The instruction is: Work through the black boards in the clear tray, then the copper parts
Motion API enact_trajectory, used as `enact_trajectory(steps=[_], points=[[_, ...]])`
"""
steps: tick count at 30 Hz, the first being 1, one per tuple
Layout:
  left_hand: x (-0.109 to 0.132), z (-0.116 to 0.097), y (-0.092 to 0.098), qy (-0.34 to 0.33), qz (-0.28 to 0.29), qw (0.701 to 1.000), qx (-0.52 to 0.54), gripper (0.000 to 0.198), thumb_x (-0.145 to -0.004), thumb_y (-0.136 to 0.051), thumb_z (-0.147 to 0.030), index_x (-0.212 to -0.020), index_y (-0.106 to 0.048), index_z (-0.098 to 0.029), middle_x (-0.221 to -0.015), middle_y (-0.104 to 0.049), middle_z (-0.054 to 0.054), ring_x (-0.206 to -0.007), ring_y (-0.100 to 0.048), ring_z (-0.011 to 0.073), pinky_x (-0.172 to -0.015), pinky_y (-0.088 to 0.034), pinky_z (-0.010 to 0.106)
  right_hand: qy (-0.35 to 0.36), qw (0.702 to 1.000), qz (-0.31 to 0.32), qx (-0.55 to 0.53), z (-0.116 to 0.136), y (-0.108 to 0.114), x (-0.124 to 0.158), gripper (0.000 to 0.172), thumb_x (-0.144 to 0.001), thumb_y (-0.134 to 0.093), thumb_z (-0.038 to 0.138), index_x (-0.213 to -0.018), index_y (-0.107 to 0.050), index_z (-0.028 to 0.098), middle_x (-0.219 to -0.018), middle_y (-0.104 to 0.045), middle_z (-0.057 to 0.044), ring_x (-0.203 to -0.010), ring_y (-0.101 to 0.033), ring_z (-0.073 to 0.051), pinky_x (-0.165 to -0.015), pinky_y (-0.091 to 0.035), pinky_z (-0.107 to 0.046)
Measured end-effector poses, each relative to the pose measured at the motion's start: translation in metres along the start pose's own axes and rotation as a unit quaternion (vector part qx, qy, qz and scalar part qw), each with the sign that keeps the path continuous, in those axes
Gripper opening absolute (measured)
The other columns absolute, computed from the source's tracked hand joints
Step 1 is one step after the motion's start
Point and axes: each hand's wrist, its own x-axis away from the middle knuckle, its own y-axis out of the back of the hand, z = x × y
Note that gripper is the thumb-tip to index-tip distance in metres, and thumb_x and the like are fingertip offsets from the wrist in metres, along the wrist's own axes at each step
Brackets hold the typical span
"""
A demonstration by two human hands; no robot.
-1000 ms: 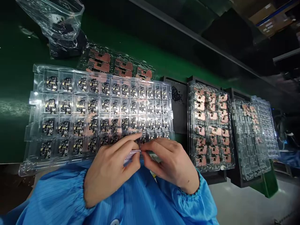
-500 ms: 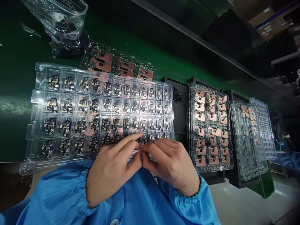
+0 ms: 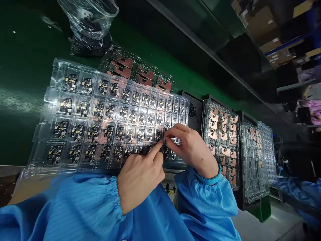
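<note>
A large transparent blister tray (image 3: pixel 57 68) lies in front of me, with a small black circuit board (image 3: pixel 110 111) in each cell I can see. My left hand (image 3: pixel 139 180) rests over the tray's near side, its index fingertip touching a board near the lower right. My right hand (image 3: pixel 190 150) is at the tray's right part, with thumb and fingers pinched together over a cell. Those fingers hide whatever lies between them. The white perforated strip seen earlier does not show.
A tray of copper-coloured boards (image 3: pixel 139 75) lies partly under the far edge of the large tray. A plastic bag (image 3: pixel 87 20) sits beyond it on the green bench (image 3: pixel 22 93). Further trays of copper-coloured boards (image 3: pixel 222 134) stand to the right, beside a black tray (image 3: pixel 193 113) holding small dark parts.
My hands have parted and moved up onto the tray, the right one further. The white perforated strip held between them has gone from sight. The whole view has shifted as my head turned.
</note>
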Motion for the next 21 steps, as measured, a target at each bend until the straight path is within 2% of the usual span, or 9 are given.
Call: enact_trajectory(steps=[7, 12, 15, 21], points=[[-0.009, 0.002, 0.002, 0.006, 0.054, 0.998, -0.01, 0.021, -0.091, -0.051, -0.016, -0.097, -0.071, -0.016, -0.159, -0.045, 0.004, -0.052, -0.068, 0.021, -0.046, -0.054, 0.041, 0.005, 0.996, 0.071, 0.053, 0.007, -0.002, -0.021, 0.012, -0.099, -0.059, 0.018, -0.092, -0.069, 0.017, -0.093, -0.06, -0.005, -0.08, -0.061, -0.017, -0.072, -0.046, -0.03], [-0.005, 0.005, -0.003, -0.01, 0.022, 1.0, -0.001, 0.022, -0.088, -0.055, -0.012, -0.101, -0.072, -0.016, -0.154, -0.052, 0.007, -0.05, -0.066, 0.0195, -0.045, -0.053, 0.039, -0.008, 0.99, 0.103, 0.093, 0.012, 0.0, -0.028, 0.012, -0.097, -0.06, 0.018, -0.09, -0.069, 0.017, -0.09, -0.061, -0.004, -0.075, -0.059, -0.016, -0.066, -0.042, -0.029], [-0.003, 0.006, -0.006, -0.018, 0.001, 1.0, 0.002, 0.022, -0.086, -0.058, -0.011, -0.102, -0.072, -0.016, -0.15, -0.056, 0.009, -0.049, -0.065, 0.0192, -0.045, -0.053, 0.038, -0.008, 0.989, 0.114, 0.092, 0.012, 0.001, -0.029, 0.011, -0.096, -0.061, 0.016, -0.089, -0.069, 0.017, -0.09, -0.062, -0.004, -0.075, -0.06, -0.016, -0.067, -0.042, -0.029], [-0.005, 0.006, -0.004, -0.013, 0.048, 0.999, 0.014, 0.024, -0.087, -0.053, -0.01, -0.102, -0.071, -0.014, -0.154, -0.051, 0.013, -0.051, -0.067, 0.0197, -0.046, -0.054, 0.038, 0.003, 0.99, 0.127, 0.055, 0.013, 0.002, -0.031, 0.012, -0.096, -0.06, 0.013, -0.088, -0.069, 0.015, -0.092, -0.062, -0.006, -0.08, -0.062, -0.017, -0.073, -0.046, -0.031]])
